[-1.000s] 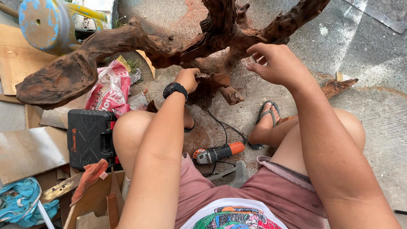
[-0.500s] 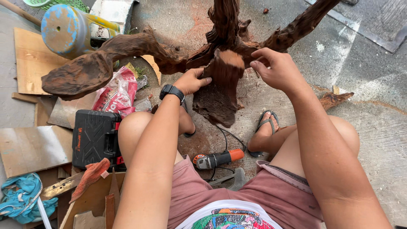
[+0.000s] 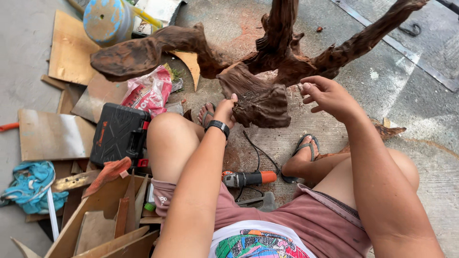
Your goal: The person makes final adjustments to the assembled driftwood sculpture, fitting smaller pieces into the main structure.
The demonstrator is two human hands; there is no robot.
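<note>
A big, gnarled piece of dark brown driftwood (image 3: 267, 71) stands on the concrete in front of me, with branches reaching left and upper right. My left hand (image 3: 224, 111), a black watch on its wrist, grips the left edge of the wood's lower lump (image 3: 265, 107). My right hand (image 3: 329, 95) hovers just right of the trunk. Its fingers are loosely bent, the tips close to the wood, and nothing shows in them. I sit with bare knees apart, a sandalled foot on each side of the wood.
A corded power tool with an orange end (image 3: 249, 178) lies between my legs. To the left are a black tool case (image 3: 118, 134), a red and white bag (image 3: 150, 91), wooden boards (image 3: 71, 48), a paint-spattered drum (image 3: 103, 20), a blue cloth (image 3: 29, 186) and an orange rag (image 3: 110, 172).
The driftwood's lower lump now faces me more fully. My right hand has come off the wood and drawn to the right. My left hand still stays on the lump.
</note>
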